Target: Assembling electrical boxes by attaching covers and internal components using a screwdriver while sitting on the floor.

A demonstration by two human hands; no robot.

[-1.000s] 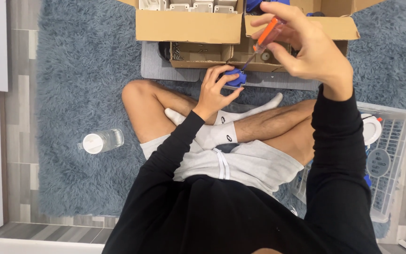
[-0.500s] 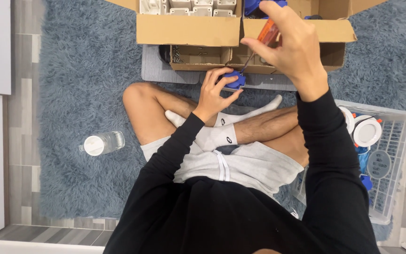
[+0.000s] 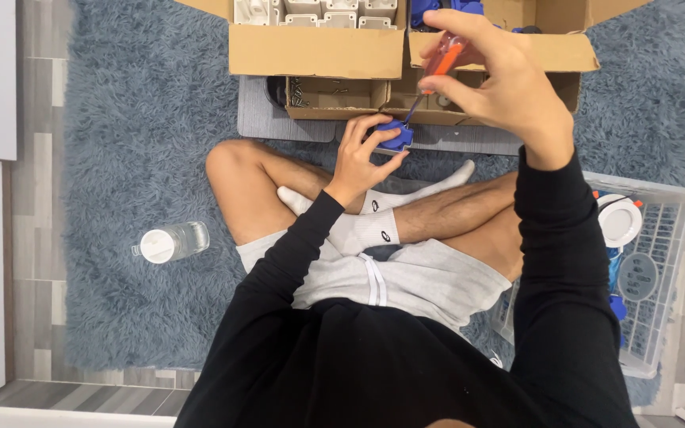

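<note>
Head view: blue part (image 3: 396, 135) in left hand (image 3: 362, 154)

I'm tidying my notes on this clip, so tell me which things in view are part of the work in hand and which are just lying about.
In use:
- left hand holding the small blue part
- right hand holding the orange-handled screwdriver, tip at that part

Lying about:
- water bottle on the blue rug
- white wire basket with a round white fitting
- cardboard boxes

Shaggy blue-grey pile rug (image 3: 128, 119); matt brown cardboard boxes (image 3: 315, 51); glossy translucent orange plastic screwdriver handle (image 3: 443, 59); smooth blue plastic part (image 3: 396, 136); clear plastic bottle (image 3: 172, 242); white wire basket (image 3: 667, 261) at 3 o'clock.
</note>
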